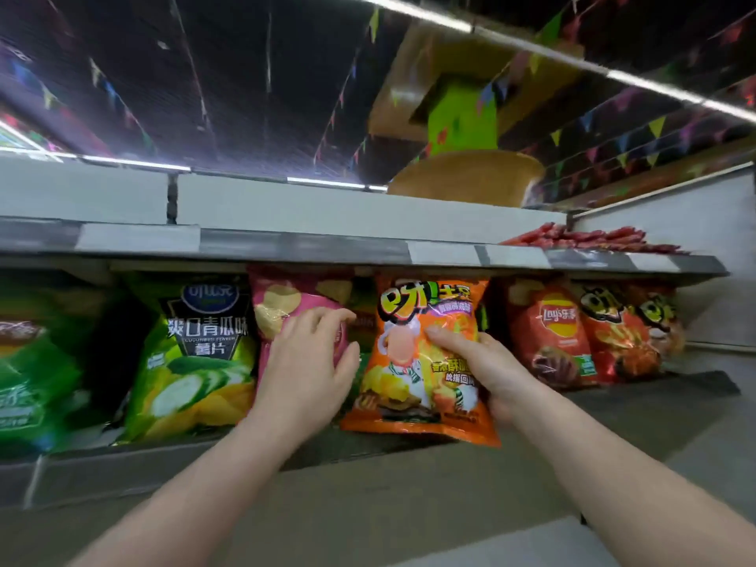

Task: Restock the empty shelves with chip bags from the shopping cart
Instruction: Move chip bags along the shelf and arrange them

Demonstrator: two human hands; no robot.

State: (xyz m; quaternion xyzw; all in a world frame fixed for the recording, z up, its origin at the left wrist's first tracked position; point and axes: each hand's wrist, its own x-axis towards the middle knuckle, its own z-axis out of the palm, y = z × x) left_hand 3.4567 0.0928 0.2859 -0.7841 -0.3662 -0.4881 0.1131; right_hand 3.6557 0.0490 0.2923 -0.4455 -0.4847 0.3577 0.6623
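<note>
My right hand (487,370) grips an orange chip bag (413,362) by its right side, thumb across the front, and holds it upright at the front of the shelf (172,472). To its left, my left hand (307,362) lies on a pink chip bag (286,304) that stands on the same shelf, fingers curved over its front. A green cucumber chip bag (196,362) stands left of the pink one. The shopping cart is out of sight.
Red chip bags (560,337) and more orange bags (630,333) fill the shelf to the right. Another green bag (32,362) stands at the far left. The upper shelf (327,247) hangs low over the bags and carries red packets (593,239) at its right end.
</note>
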